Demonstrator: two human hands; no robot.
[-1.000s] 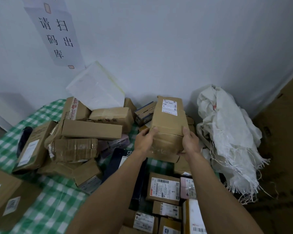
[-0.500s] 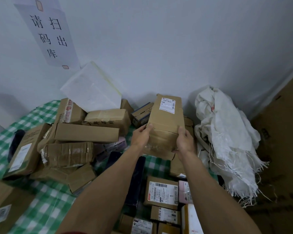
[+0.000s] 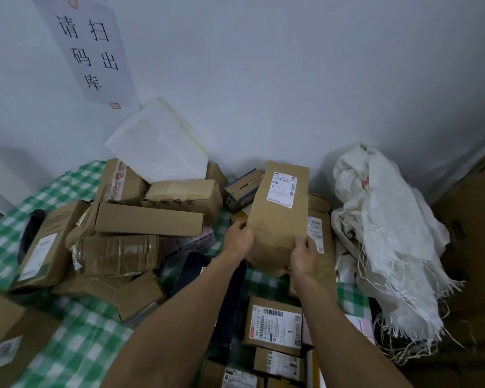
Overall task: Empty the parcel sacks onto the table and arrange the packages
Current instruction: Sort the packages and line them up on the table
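Both hands gripped the box (image 3: 277,217), which stood upright near the back wall between the pile (image 3: 149,219) and the sack (image 3: 389,219). The left hand (image 3: 240,238) curled round its left edge. The right hand (image 3: 304,257) clasped the lower right corner, thumb on the front face. We judged that holding the low end with two hands steadied a tall carton while it was steered into the gap. The label faced us, probably so that it could be read.

The sack lay slumped and crumpled against the wall at the right, its frayed threads hanging loose. It looked emptied, though its folds could have concealed a parcel. Smaller labelled parcels (image 3: 273,322) lay flat on the table (image 3: 76,340) in front of us, labels up, which suggested sorting was under way.

We could not see the foot of the box behind the hands, so we could not tell whether it rested on the cloth, on another parcel, or on nothing. The fingers behind it were hidden too. A second carton (image 3: 319,228) showed only partly past its right edge. A dark parcel (image 3: 227,303) was largely covered by the left forearm. The nearest parcels were cut off by the lower border, the cartons at far left were blurred, and the label print was too small to read.
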